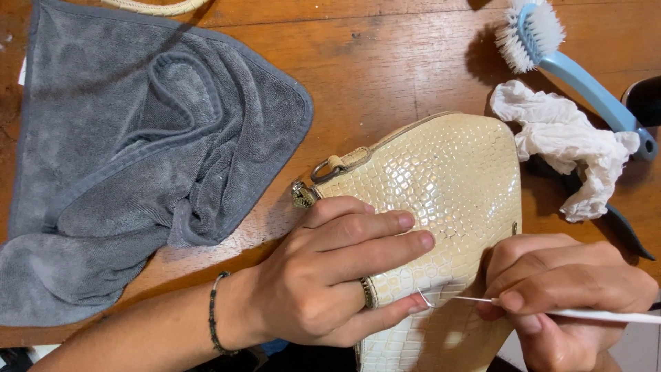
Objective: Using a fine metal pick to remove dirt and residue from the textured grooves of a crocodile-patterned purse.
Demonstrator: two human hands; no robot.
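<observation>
A glossy cream handbag with a scale-pattern finish lies on the wooden table. My left hand lies flat on the bag's near side, fingers spread across it, holding it down; it wears a ring and a bead bracelet. My right hand grips a thin white tool like a pen. The tool's hooked metal tip touches the bag just by my left little finger. A metal ring and clasp show at the bag's left end.
A rumpled grey towel covers the table's left part. A blue-handled brush with white bristles lies at the top right, a crumpled white cloth beside it. A dark object sits at the right edge.
</observation>
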